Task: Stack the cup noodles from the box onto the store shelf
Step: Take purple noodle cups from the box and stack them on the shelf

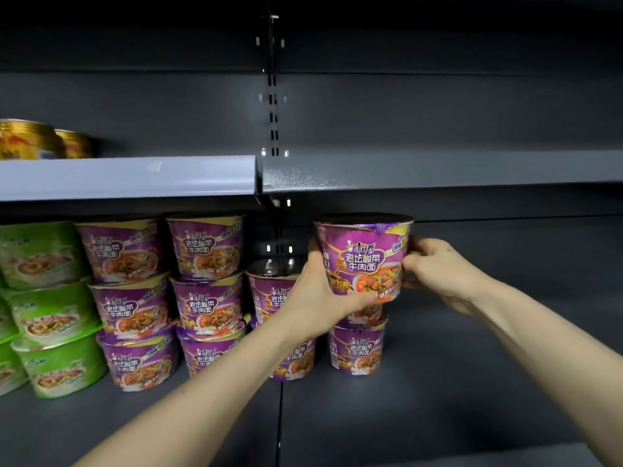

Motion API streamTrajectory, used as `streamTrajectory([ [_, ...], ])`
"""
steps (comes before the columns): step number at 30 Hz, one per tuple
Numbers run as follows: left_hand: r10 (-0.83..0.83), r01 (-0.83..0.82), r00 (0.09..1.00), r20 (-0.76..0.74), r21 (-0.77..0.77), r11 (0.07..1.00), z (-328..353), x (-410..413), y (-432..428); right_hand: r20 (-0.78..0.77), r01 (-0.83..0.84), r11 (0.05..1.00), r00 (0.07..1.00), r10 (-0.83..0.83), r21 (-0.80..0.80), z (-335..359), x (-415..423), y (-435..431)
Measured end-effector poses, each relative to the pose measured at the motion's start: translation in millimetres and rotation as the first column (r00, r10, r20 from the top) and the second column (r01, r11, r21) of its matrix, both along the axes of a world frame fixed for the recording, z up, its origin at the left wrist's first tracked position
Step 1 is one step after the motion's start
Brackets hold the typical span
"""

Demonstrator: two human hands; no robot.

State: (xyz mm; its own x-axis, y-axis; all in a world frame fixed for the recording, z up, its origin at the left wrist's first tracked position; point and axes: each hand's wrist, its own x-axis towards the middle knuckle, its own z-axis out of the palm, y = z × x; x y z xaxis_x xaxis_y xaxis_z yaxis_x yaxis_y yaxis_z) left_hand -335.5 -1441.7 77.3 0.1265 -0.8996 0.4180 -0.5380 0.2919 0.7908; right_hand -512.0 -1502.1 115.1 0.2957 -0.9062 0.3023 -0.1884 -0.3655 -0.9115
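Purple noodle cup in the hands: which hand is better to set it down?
Probably the left hand: it wraps the purple cup low, with its thumb near the base, just above the stack. The right hand only pinches the cup's side, higher up.

Green noodle bowls stacked far left; gold tubs one level above.
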Motion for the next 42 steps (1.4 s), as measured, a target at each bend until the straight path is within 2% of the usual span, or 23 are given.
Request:
streamTrajectory([
  [6, 0.077, -0.077, 0.997, 0.004, 0.035, 0.996, 9.3, -4.9, -38.6, 0.009, 0.001, 0.998, 1.0, -0.001, -0.056, 12.4, 6.1, -39.0],
  [10, 0.214, -0.216, 0.973, 0.081, 0.022, 0.976, 10.8, -9.4, -60.6, -0.059, 0.002, 0.998, 0.998, -0.006, -0.062, 12.6, 13.1, -70.9],
  [14, 0.27, -0.272, 0.961, 0.067, 0.027, 0.962, 8.7, -10.4, -78.5, -0.205, 0.011, 0.996, 0.978, -0.028, -0.086, 9.7, 18.9, -95.0],
  [23, 0.333, -0.336, 0.942, 0.048, 0.158, 0.929, 11.1, 0.0, -108.4, -0.335, -0.13, 0.991, 0.934, 0.125, 0.007, 8.2, 20.1, -104.5],
  [34, 0.398, -0.402, 0.915, 0.06, 0.202, 0.893, 11.4, -10.5, -117.6, -0.299, -0.141, 0.989, 0.943, 0.147, 0.04, 2.7, 23.5, -118.8],
  [42, 0.372, -0.383, 0.924, 0.093, 0.213, 0.899, 3.8, -11.0, -117.1, -0.291, -0.144, 0.989, 0.945, 0.149, 0.037, -2.6, 27.9, -122.3],
])
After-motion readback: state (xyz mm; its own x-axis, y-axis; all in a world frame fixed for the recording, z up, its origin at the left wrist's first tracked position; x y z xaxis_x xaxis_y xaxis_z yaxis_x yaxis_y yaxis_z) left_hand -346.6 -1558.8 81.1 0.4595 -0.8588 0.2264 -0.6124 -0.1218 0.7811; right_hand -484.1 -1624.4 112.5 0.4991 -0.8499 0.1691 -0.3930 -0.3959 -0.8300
